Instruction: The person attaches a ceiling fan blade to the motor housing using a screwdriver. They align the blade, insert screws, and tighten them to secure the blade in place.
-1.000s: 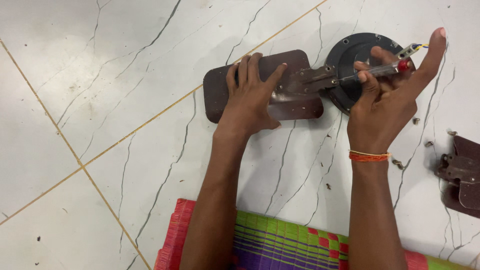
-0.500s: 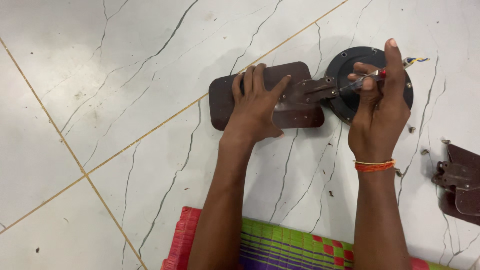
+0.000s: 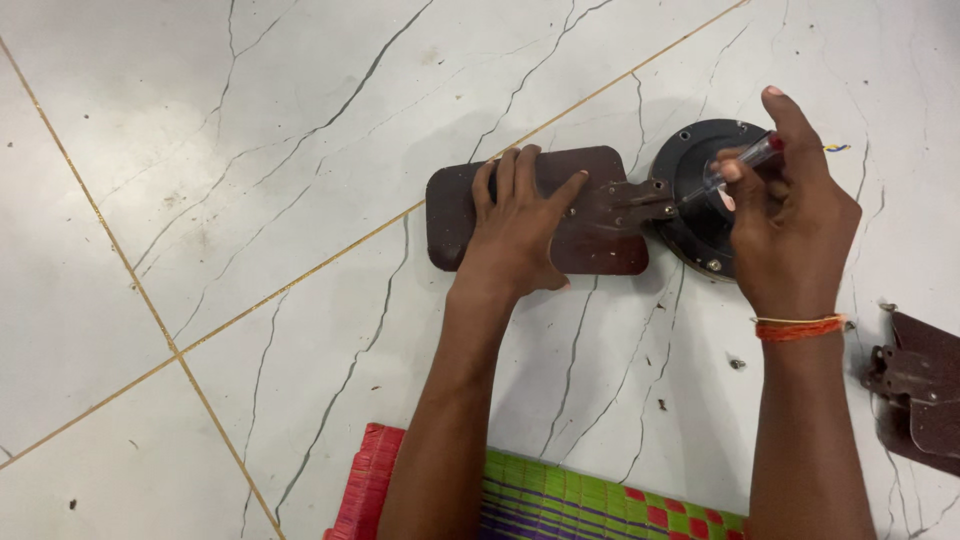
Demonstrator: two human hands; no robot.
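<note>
A brown fan blade (image 3: 600,240) lies flat on the white marble-patterned floor (image 3: 250,150), its long axis running left to right across the view. Its metal bracket (image 3: 632,203) at the right end meets a round black motor housing (image 3: 700,215), which sits just beside and touching that end.

The screwdriver (image 3: 735,170), with a clear handle and a red cap, slants from upper right down to lower left, its tip at the bracket where blade and housing join. The right hand (image 3: 795,225) is the nearer one to that joint: it is clenched around the screwdriver handle, index finger stretched up along it, wrist bent inward over the housing. An orange thread band (image 3: 798,327) circles that wrist.

The left hand (image 3: 515,225) lies to the left of the joint, pressed palm-down on the middle of the blade with fingers spread and flat; it grips nothing, only bears on the surface.

Further out, a loose screw (image 3: 737,364) rests on the floor below the housing, another brown blade with bracket (image 3: 920,390) lies at the right edge, and a striped woven mat (image 3: 600,500) shows along the bottom.
</note>
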